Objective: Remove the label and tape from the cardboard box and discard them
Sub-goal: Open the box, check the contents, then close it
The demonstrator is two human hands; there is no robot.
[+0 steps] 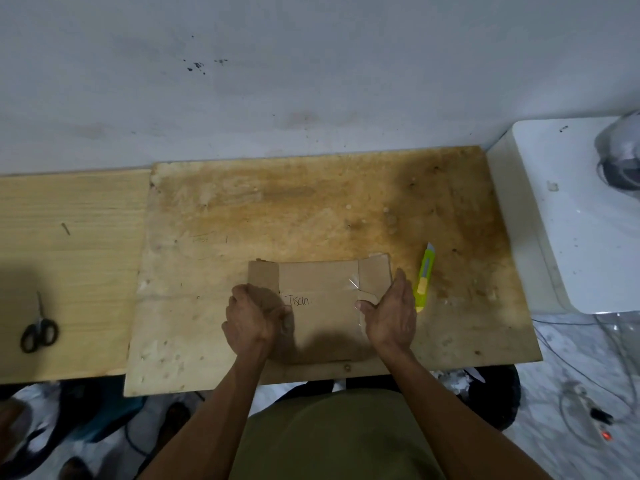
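Note:
A flattened brown cardboard box (322, 299) lies on the stained plywood board (311, 216), near its front edge. Handwriting on the box reads "Tiscan". Clear tape (354, 284) glints along the seam at the box's right side. My left hand (252, 317) is curled on the box's left edge, fingers closed against the cardboard. My right hand (389, 313) rests flat against the box's right edge, fingers together and thumb on top of the cardboard. No separate paper label is visible.
A green and yellow utility knife (425, 277) lies just right of the box. Black scissors (38, 329) sit on the pale wooden table at far left. A white appliance (568, 216) stands at right. A dark bin with crumpled paper (485, 386) sits under the board's front right.

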